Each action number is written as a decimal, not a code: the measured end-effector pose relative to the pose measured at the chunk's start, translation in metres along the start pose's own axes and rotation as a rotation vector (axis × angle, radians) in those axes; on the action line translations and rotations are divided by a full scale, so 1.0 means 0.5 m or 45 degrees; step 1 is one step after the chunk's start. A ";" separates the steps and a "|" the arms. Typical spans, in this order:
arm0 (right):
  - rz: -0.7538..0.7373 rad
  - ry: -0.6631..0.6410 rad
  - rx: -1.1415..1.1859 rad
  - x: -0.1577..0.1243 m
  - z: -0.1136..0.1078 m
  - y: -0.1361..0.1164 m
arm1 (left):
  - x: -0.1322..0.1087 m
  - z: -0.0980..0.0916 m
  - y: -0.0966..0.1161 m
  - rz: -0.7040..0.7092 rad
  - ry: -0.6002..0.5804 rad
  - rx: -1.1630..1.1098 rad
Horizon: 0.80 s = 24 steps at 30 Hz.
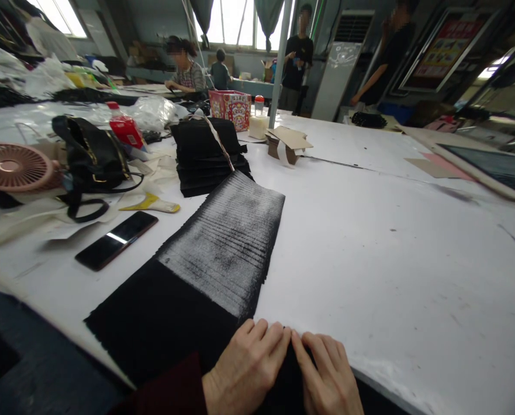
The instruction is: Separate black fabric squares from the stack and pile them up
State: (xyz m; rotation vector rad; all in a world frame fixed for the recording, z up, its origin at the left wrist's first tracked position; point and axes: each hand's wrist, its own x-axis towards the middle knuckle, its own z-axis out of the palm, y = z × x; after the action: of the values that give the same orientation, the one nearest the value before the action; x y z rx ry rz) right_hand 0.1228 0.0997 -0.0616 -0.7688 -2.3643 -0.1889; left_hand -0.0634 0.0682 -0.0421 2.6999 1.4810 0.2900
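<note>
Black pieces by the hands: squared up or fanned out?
Fanned out: the black pieces overlap in steps, showing successive edges as parallel lines.

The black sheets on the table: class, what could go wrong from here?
The overlapping black sheets might slip out of line if the left hand or right hand tugs them. Their pale speckled area, if wet or powdery, could smear. The phone lies beside them on the table, so shifting sheets might knock it.

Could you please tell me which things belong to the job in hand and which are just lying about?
Likely the job:
black material under left hand and right hand
overlapped black sheets
black stack

Apparently lying about:
phone
pink fan
black bag
yellow scraper
</note>
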 end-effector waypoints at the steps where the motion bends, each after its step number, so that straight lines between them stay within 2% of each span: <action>1: 0.000 0.000 0.000 0.000 0.000 0.000 | 0.000 0.001 0.000 0.000 0.000 -0.002; 9: 0.103 -0.044 0.067 -0.010 0.003 -0.004 | 0.003 -0.008 0.003 -0.054 -0.069 -0.026; 15: 0.326 -0.210 0.253 -0.021 -0.004 -0.003 | 0.010 -0.015 0.005 -0.129 -0.102 -0.124; 19: 0.408 -0.284 0.355 -0.024 -0.009 0.001 | 0.010 -0.014 0.006 -0.196 -0.049 -0.248; 24: 0.398 -0.259 0.333 -0.024 -0.012 -0.002 | 0.008 -0.016 0.006 -0.229 0.106 -0.265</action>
State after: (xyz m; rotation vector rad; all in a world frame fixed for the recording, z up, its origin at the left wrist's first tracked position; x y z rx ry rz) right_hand 0.1330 0.0912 -0.0644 -1.0518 -2.3510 0.3383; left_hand -0.0603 0.0695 -0.0336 2.4032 1.6032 0.5204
